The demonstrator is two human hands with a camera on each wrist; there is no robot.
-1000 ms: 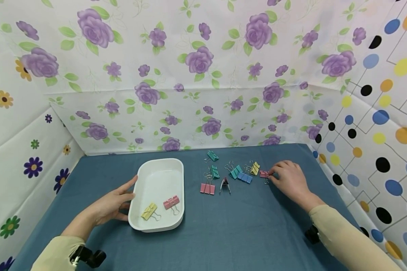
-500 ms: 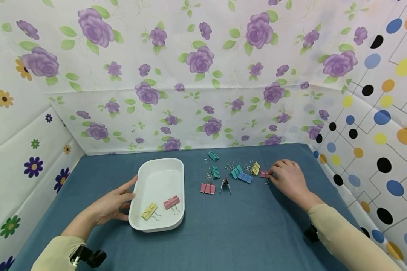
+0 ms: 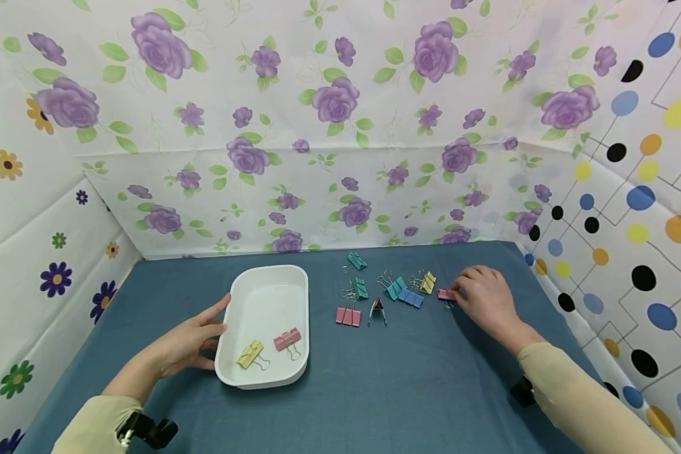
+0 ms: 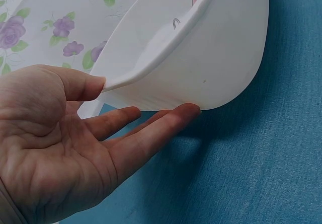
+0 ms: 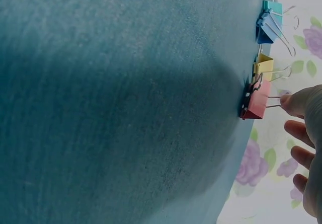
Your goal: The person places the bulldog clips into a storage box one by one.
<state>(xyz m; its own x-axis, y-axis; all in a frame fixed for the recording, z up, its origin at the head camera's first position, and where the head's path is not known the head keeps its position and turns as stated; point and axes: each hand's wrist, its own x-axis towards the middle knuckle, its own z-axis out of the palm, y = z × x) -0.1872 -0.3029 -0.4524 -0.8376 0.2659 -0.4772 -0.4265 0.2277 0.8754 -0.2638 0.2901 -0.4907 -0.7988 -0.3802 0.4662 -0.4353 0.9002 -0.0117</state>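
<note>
My left hand (image 3: 184,343) touches the side of a white tray (image 3: 302,290). In the left wrist view, its thumb lies at the rim and its fairly straight fingers (image 4: 166,128) touch the lower wall. Inside the tray are a yellow binder clip (image 3: 250,354) and a pink binder clip (image 3: 286,339). At the right of the group of clips, my right hand (image 3: 484,299) pinches a wire handle of another pink binder clip (image 5: 257,100) between thumb and fingers. That clip sits close beside a yellow binder clip (image 3: 427,282); the fingers partly hide it in the head view.
More binder clips lie between tray and right hand: several teal ones (image 3: 395,288), a blue one (image 3: 411,298), a pink one (image 3: 348,316) and one standing on edge (image 3: 377,310). Blue cloth (image 3: 374,391) covers the table. Patterned sheets (image 3: 340,189) rise behind and at both sides.
The pink binder clip in my right hand has shifted slightly right, away from the yellow clip. My left hand and the tray stay where they were.
</note>
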